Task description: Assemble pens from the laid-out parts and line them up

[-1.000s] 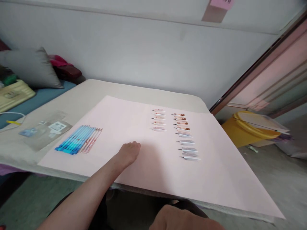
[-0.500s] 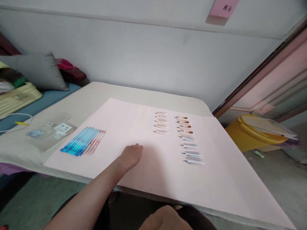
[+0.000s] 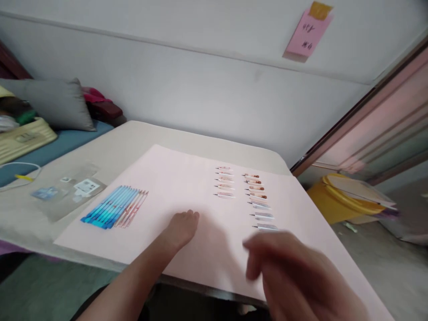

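Observation:
My left hand (image 3: 180, 228) lies flat on a large pale pink sheet (image 3: 187, 178) spread over the table, fingers stretched out and holding nothing. My right hand (image 3: 294, 272) hovers blurred over the sheet's near right part, its fingers loosely curled downward, and it covers the nearest pieces of the right column. Two columns of small pen tips (image 3: 257, 196) lie in rows just beyond both hands. A fan of blue and pink pen barrels (image 3: 113, 207) rests on the sheet to the left of my left hand.
A clear plastic bag with labels (image 3: 67, 191) lies on the beige table (image 3: 110, 142) at the left. Further left sit a grey cushion (image 3: 53, 102) and a yellowish case (image 3: 23, 138). A yellow bin (image 3: 337, 200) stands on the floor at the right. A pink note (image 3: 306, 33) hangs on the wall.
My right hand has risen from the bottom edge up over the sheet toward the right column. The left hand has stayed flat in place. The view tilted slightly upward.

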Available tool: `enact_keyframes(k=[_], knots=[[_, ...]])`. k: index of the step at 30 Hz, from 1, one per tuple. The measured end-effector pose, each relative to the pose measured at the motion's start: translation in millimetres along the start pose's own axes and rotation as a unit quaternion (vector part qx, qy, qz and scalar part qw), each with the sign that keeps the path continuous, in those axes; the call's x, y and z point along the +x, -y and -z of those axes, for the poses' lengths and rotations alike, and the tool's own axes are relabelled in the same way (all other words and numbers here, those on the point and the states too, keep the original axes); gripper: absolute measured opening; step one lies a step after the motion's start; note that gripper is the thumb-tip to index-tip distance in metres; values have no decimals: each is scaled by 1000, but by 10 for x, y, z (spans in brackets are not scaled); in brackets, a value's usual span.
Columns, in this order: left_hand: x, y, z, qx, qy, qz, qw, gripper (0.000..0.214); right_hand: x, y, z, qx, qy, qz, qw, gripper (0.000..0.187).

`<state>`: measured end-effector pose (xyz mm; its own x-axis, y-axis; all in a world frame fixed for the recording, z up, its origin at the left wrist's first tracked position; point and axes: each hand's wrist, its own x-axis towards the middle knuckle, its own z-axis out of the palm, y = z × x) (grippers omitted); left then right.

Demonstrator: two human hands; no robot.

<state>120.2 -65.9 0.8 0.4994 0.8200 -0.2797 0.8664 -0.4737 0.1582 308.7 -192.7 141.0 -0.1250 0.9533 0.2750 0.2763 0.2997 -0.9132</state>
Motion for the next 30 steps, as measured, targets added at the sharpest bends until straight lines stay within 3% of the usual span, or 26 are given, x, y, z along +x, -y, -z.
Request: enact_keyframes(k=[1, 2, 4, 7, 10, 14, 19, 27, 30], knots=[[4, 0, -1, -3, -3, 1, 1000, 23, 147, -86, -21, -21, -37, -5, 999, 20], [9, 0, -2, -6, -6, 1, 1000, 23, 289, -207, -30, -67, -128, -16, 989, 19], [17, -5, -5, -12, -10, -1, 1000, 22, 550, -533, -1, -141, -179, -57, 972, 20], [28, -18, -4, -18, -13, -6, 1000, 24, 858, -1115, 119, -284, -150, -130, 938, 20], [38, -36, 6, -19, -15, -10, 1000, 26, 1061, -1645, 199, -430, -61, -211, 876, 22], [39, -41, 22, -19, -18, -18, 1000, 26, 1194, -2113, 133, -452, -36, -236, 860, 27], [40, 4, 12, -16, -24, -19, 999, 28, 1200, -2313, 7, -476, -41, -232, 847, 28], [80, 0, -18, -23, -19, -10, 999, 24, 1068, -2290, -120, -503, 12, -172, 847, 20], [84, -8, -52, -92, -31, 2, 995, 24, 1063, -2288, -197, -521, 31, -161, 838, 16]])
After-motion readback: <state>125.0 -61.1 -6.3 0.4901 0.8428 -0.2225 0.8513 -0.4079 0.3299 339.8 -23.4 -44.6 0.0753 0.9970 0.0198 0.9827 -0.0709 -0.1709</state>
